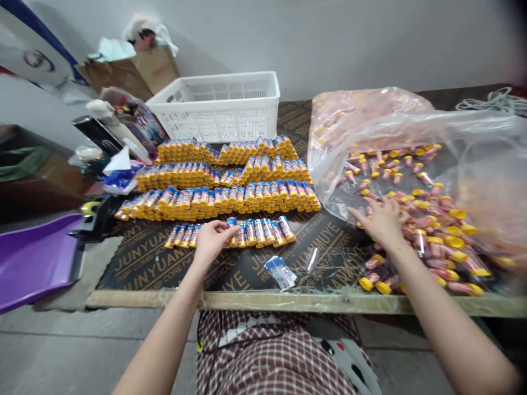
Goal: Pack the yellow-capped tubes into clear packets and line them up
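Note:
My left hand (214,240) is closed at the near row of small tubes (260,232), thumb and forefinger pinching one blue-and-yellow tube (233,226). Behind it, several more rows of the same blue-labelled tubes (214,200) lie stacked with their yellow ends toward me. Over on the right, my right hand (383,220) reaches palm down with fingers spread at the edge of a loose heap of pink tubes with yellow caps (436,241). Its fingertips are among the tubes, and no tube shows clearly in its grasp. A small pile of printed labels (280,272) lies between my hands.
A white plastic basket (222,118) stands behind the rows. Clear plastic bags (370,123) of tubes spread at the back right. Bottles (119,126) and a black tape dispenser (96,219) crowd the left, with a purple dustpan (37,260) beside the table. A wooden strip (255,300) edges the front.

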